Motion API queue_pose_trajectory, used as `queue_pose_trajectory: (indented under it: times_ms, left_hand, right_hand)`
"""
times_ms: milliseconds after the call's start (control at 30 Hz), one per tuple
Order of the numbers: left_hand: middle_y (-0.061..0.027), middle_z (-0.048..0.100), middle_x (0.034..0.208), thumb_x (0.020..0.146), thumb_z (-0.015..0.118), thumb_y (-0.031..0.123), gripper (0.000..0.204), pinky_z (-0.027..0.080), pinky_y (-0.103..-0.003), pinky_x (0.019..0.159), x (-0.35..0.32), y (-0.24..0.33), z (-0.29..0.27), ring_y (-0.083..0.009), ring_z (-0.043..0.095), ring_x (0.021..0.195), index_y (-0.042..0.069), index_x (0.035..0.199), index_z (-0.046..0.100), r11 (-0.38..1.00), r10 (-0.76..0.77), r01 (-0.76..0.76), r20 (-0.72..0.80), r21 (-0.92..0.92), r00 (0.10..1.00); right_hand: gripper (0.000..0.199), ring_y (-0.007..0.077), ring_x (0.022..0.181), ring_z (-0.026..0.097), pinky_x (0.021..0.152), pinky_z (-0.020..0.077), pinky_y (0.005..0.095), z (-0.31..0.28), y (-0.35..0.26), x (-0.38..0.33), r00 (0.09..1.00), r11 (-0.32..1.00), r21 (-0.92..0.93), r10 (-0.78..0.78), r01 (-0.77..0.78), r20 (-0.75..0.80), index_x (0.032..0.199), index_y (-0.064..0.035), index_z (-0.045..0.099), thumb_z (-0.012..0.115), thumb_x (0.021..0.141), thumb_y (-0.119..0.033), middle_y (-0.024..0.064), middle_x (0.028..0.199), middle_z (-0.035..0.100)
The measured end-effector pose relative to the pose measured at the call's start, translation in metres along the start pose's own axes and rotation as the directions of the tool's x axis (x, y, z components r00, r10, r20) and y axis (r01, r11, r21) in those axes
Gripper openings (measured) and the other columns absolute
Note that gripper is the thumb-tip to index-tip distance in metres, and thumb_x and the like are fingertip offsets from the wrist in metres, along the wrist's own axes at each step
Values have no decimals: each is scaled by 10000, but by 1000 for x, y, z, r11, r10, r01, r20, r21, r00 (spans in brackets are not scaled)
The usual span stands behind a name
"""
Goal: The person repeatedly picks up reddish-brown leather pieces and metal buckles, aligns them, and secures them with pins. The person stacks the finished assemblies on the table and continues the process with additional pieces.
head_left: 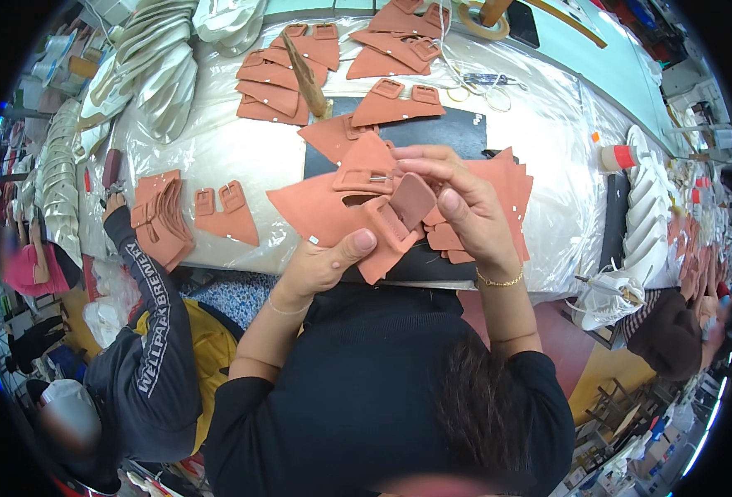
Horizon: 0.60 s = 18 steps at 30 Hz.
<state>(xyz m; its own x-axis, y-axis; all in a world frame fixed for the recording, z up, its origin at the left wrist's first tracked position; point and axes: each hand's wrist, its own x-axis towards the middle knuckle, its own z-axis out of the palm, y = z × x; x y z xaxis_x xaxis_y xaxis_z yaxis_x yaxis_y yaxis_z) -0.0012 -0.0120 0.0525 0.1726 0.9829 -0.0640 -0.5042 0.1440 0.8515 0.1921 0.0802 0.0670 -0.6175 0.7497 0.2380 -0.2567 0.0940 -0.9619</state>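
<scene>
In front of my chest I hold a terracotta, suede-like buckle-strap piece (pixel 316 207), perhaps part of a shoe upper. Two covered buckles sit on it, an upper buckle (pixel 364 180) with a metal prong and a lower buckle (pixel 391 225). My left hand (pixel 320 269) grips the near edge, its thumb on top beside the lower buckle and its other fingers hidden underneath. At the other side, my right hand (pixel 478 215) has thumb and fingers closed about a duller, rounded strap end (pixel 414 199) that stands up by the buckles.
Similar pieces lie stacked at the left (pixel 163 217), back (pixel 275 87) and right (pixel 511 195). Beyond my hands lie a black mat (pixel 457 128), a pointed wooden stick (pixel 304 79) and metal snips (pixel 490 79). Pale stacked parts (pixel 154 74) stand back left. A co-worker's sleeve (pixel 146 282) reaches in from the left.
</scene>
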Motion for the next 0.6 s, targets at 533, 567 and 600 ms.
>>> queue_pose_trajectory:
  times_ms: [533,567,600]
  left_hand:
    - [-76,563,1233,920,651,141,428,463,-303,949,-8,6,10,-157,544,1124,-1,1293,494,998,41,-39,-43,48,998]
    - [-79,557,1243,919,653,139,440,462,-305,951,-8,6,10,-159,542,1129,0,1301,485,999,42,-40,-53,35,998]
    - [-81,553,1249,919,653,144,451,463,-305,950,-8,6,10,-160,539,1133,0,1308,477,998,48,-46,-42,46,998]
  right_hand:
    - [235,95,839,615,772,490,266,1,2,-10,896,810,485,430,-329,-110,1129,5,553,597,939,-127,51,930,654]
    - [231,97,842,616,770,491,266,1,2,-9,898,814,481,426,-327,-110,1127,3,553,593,941,-128,51,930,654]
    - [238,96,842,614,768,492,268,2,2,-9,901,819,477,418,-320,-112,1131,5,553,591,944,-137,45,927,649]
